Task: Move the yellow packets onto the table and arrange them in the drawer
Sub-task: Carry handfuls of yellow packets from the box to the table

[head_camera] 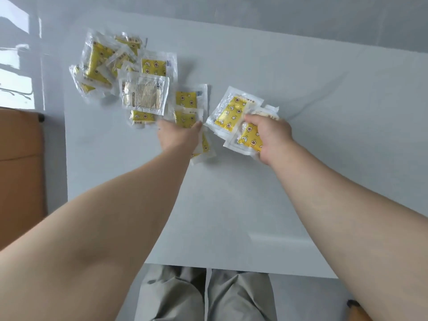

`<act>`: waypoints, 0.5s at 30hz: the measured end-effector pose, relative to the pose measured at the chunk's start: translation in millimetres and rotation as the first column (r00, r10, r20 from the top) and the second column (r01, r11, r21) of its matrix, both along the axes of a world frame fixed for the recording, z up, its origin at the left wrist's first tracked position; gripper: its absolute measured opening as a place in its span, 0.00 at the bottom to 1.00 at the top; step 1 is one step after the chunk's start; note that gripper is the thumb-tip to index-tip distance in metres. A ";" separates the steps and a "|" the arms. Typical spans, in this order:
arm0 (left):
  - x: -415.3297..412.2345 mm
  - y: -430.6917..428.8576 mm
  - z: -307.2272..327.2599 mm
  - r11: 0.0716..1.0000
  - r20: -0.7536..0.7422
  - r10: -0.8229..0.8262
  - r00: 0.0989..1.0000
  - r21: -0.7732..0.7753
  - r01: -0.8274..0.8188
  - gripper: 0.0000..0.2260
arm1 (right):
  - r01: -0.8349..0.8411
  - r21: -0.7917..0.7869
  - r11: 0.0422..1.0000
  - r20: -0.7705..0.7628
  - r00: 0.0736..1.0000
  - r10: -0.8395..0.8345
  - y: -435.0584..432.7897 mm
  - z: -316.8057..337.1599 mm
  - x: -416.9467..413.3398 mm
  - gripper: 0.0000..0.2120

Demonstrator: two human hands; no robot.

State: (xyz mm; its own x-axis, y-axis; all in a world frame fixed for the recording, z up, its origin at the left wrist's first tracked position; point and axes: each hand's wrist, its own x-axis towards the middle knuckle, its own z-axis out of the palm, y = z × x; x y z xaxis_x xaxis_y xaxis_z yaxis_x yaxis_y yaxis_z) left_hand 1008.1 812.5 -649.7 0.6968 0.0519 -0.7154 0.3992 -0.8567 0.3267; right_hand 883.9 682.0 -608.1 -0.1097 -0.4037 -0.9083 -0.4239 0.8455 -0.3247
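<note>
Several yellow packets in clear wrappers lie on the white table [254, 205]. A loose heap of packets [108, 66] sits at the far left, with one packet turned face down [143, 95] at its near edge. My left hand [179, 136] reaches over a few packets [187, 105] in the middle; its fingers are hidden and blurred, and a packet [203, 149] shows under its palm. My right hand [269, 135] grips a small stack of packets [231, 112] just above the table, thumb on top. No drawer is in view.
A brown cardboard box [20, 163] stands on the floor left of the table. The table's near edge runs just above my grey trouser legs [203, 295]. A glossy floor with window reflections lies at the far left.
</note>
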 end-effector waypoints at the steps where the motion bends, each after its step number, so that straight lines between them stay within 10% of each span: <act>1: 1.4 4.7 4.5 1.000 0.002 0.016 1.000 0.008 -0.016 0.36 | -0.015 -0.008 1.000 0.001 1.000 0.015 0.4 -0.6 7.7 0.21; 15: 18.4 69.6 24.8 0.975 0.084 -0.192 0.978 -0.097 0.200 0.22 | -0.361 -0.106 0.926 -0.097 0.931 0.352 19.5 -41.0 106.3 0.23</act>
